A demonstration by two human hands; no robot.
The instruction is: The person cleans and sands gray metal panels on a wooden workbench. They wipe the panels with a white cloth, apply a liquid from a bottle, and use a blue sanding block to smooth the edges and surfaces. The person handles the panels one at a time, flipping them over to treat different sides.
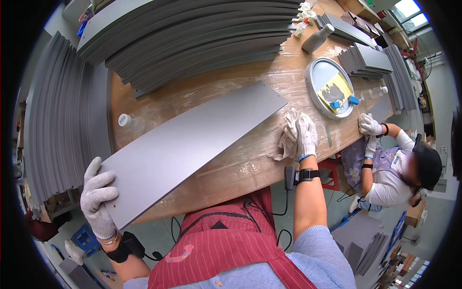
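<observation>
A long flat grey panel [187, 149] lies slantwise across the film-covered table [250, 168]. My left hand [99, 195], in a white knit glove, grips the panel's near left end, fingers over its top face and thumb side hidden. Beyond the panel's right end, my right hand [306, 132], gloved too, is closed on a crumpled whitish cloth [288, 137] that rests on the table. A round lid [315, 91] stands to the right of it, with a yellow sheet [340, 86] smeared grey and two small blue blocks [353, 100] on it.
Tall stacks of grey panels [202, 43] fill the back, and more panels [62, 120] stand at the left. A clear bottle [130, 121] lies behind the panel. A grey bottle [317, 39] stands at the back right. At the right, a co-worker [390, 164] wipes a panel with gloved hands.
</observation>
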